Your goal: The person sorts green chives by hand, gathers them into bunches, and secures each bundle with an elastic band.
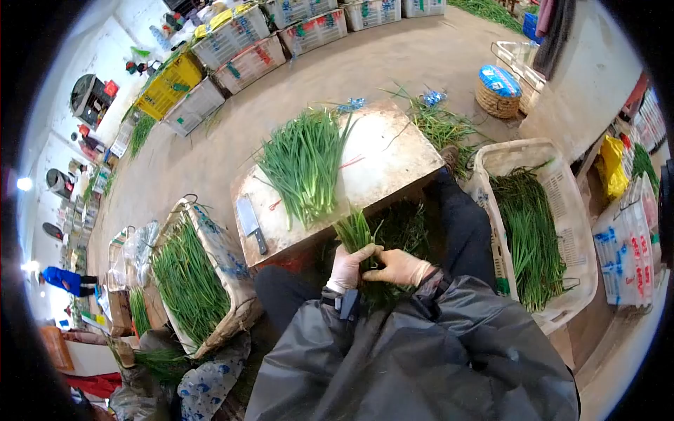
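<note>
- Brown floor [337,77] spreads across a wide workroom, with stacked white and yellow plastic crates [314,34] along its far side.
- Before the seated person, in a dark, shiny smock [421,351], stands a low, pale, stained tabletop [393,151].
- On it lies a loose heap of long green leafy stalks [302,165], paler ends toward the person; a broad-bladed knife with a black handle [250,222] rests to the left.
- Between tabletop and lap, a small bunch of green stalks [356,228] stands tilted in both hands, which are together in thin pale gloves.
- The left hand [346,266] wraps around the bunch; the right hand [400,268] closes thumb and fingers on it just beside, though its fingertips are partly hidden.
- For good handling, a steady left hold, firm without crushing, probably suits these slender stalks, leaving the right fingers free for fine work.
- Keeping the bunch aligned and working over the lap, well clear of the blade, seems wise.
- White plastic baskets of greens flank the person: one left [226,247], one right [562,189].
</note>
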### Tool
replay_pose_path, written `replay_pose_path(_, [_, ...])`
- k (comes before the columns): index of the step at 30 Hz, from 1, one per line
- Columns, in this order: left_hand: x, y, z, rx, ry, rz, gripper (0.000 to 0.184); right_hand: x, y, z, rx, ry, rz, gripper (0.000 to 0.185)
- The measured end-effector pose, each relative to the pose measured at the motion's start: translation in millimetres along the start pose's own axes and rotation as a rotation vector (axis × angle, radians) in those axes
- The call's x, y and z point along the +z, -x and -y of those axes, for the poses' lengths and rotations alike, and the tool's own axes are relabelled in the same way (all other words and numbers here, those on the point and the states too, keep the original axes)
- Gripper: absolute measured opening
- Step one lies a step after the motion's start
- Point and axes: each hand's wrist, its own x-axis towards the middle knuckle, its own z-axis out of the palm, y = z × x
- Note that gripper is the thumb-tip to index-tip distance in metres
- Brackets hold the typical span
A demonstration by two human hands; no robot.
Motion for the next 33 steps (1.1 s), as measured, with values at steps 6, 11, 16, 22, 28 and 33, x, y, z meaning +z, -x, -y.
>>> replay_pose_path(6, [8,0,14,-0.134,0.039,0.049,0.025,-38,12,-65,-0.037,-0.411,-0.252,0.055])
replay_pose_path(11, [13,6,19,-0.209,-0.020,0.167,0.029,-40,13,-63,-0.180,-0.727,-0.309,0.046])
replay_pose_path(16, [13,3,23,-0.299,-0.083,0.343,0.034,-30,-3,-71,-0.201,-0.812,-0.343,0.041])
replay_pose_path(22, [19,5,24,-0.278,-0.028,0.234,0.033,-29,1,-88,-0.083,-1.001,-0.360,0.024])
replay_pose_path(28, [14,0,27,-0.338,0.016,0.292,0.034,-38,16,-65,-0.180,-0.989,-0.217,0.022])
replay_pose_path(33, [20,4,27,-0.320,0.066,0.210,0.037,-32,8,-73,-0.049,-0.979,-0.376,0.023])
